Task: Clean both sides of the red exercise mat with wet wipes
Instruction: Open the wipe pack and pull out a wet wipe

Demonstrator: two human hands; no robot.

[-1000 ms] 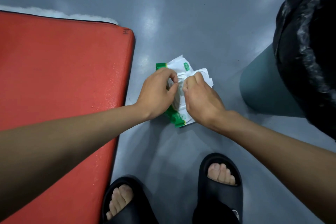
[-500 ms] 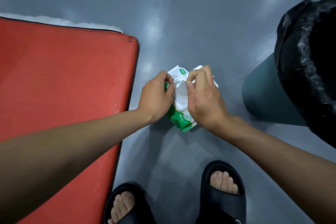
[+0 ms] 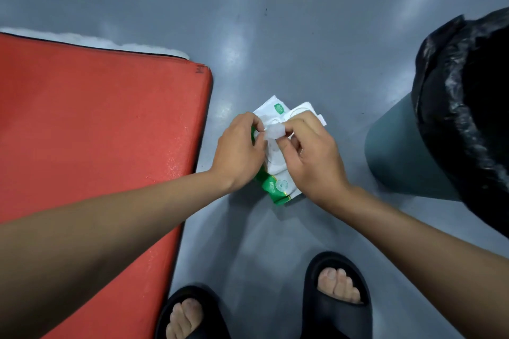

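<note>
The red exercise mat [image 3: 96, 132] lies flat on the grey floor at the left, its surface speckled with wet drops near the right edge. A white and green pack of wet wipes [image 3: 278, 187] sits on the floor just right of the mat, its lid flap open. My left hand [image 3: 239, 151] and my right hand [image 3: 311, 157] are both over the pack. Their fingertips pinch a small piece of white wet wipe [image 3: 274, 131] between them, a little above the pack's opening. Most of the pack is hidden under my hands.
A grey bin [image 3: 402, 151] lined with a black bag [image 3: 468, 107] stands at the right. My two feet in black slides [image 3: 336, 297] are at the bottom. A white fluffy strip [image 3: 115, 44] shows behind the mat's far edge.
Both hands have lifted slightly from the pack and now draw a bit of wipe out between the fingertips. The camera has tilted, so everything sits lower in view.
</note>
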